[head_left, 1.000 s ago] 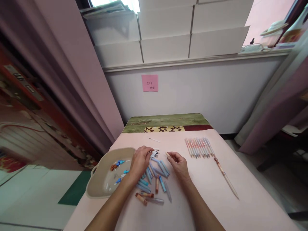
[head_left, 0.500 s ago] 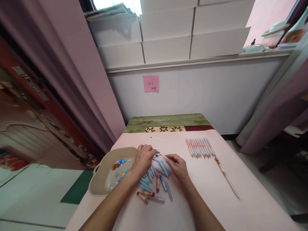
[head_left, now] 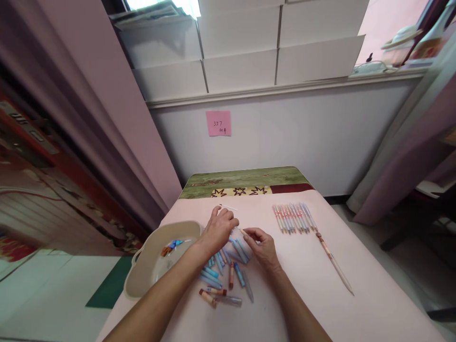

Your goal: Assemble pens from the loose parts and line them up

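My right hand point(head_left: 262, 247) is closed in a pinch round a slim beige pen part point(head_left: 242, 232) that points toward my left hand. Fingers curled, my left hand point(head_left: 220, 229) hovers just left of it; whatever its fingertips hold is hidden. Below both hands lies a loose pile of light-blue pen barrels point(head_left: 239, 251). Nearer me are brown-and-peach pen pieces point(head_left: 231, 275), a bright blue piece point(head_left: 239, 274) and clear grey tapered pieces point(head_left: 228, 300). A thin white refill point(head_left: 229, 207) with a dark tip lies beyond my left hand.
At left, a beige basket point(head_left: 142, 275) contains small blue and brown parts point(head_left: 173, 247). Right of my hands lies a row of several pens point(head_left: 294, 218), with one longer pen point(head_left: 335, 263) slanting toward me. Pink cloth point(head_left: 306, 304) covers the table; a wall stands behind.
My left hand has moved a little right and farther over the small parts, closer to my right hand. The right hand keeps its pinch. The view has shifted slightly.
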A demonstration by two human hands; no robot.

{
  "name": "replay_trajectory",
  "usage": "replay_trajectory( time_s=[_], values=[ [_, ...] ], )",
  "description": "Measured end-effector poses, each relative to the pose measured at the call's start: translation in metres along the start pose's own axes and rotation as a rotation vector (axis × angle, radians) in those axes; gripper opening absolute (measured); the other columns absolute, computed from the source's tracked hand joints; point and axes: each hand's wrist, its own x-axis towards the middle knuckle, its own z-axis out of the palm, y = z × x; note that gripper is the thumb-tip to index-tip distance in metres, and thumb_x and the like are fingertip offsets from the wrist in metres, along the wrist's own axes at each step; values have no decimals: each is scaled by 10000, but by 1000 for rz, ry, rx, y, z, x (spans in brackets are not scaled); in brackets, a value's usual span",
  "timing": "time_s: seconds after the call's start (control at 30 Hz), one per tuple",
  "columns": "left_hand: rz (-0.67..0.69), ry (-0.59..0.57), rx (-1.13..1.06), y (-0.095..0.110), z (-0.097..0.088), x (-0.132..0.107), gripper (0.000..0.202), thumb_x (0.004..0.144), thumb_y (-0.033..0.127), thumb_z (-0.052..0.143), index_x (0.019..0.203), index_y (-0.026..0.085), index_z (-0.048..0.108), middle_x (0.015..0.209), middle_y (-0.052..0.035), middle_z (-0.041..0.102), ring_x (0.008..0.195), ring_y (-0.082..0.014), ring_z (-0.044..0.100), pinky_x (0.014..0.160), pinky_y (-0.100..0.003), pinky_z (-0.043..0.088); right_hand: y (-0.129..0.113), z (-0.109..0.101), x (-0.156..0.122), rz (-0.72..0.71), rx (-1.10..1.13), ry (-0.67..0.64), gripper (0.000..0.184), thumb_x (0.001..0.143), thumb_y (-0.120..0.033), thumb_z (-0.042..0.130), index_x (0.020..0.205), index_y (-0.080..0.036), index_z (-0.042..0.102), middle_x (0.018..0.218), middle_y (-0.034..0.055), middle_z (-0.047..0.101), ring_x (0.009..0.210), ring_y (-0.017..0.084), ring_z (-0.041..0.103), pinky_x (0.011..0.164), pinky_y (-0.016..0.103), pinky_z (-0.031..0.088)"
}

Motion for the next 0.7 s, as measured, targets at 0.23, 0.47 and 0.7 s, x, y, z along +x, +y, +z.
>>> replay_trajectory(
  time_s=[0.23, 0.47, 0.7],
  values=[
    [4, 12, -19, -11, -2, 9, 222, 865, 130, 482, 873, 249, 670, 831, -58, 617, 906, -227, 512, 997, -458, 251, -2, -3, 6, 43, 54, 22, 209, 761, -366, 689, 891, -214, 749, 865, 46, 737, 797, 200, 675, 770, 301, 530],
    [-38, 13, -42, -15, -7, 11, 242, 900, 162, 449, 913, 251, 673, 855, -52, 629, 909, -214, 515, 976, -438, 262, 3, -3, 7, 41, 15, 17, 189, 790, -340, 658, 901, -205, 731, 873, 46, 729, 807, 201, 669, 762, 298, 525],
    [26, 27, -34, -8, -2, 11, 205, 881, 155, 490, 887, 241, 676, 829, -52, 622, 882, -213, 520, 958, -440, 288, 5, -1, 5, 46, 60, 13, 190, 782, -328, 676, 908, -198, 735, 868, 48, 728, 800, 198, 664, 765, 302, 520]
  ],
)
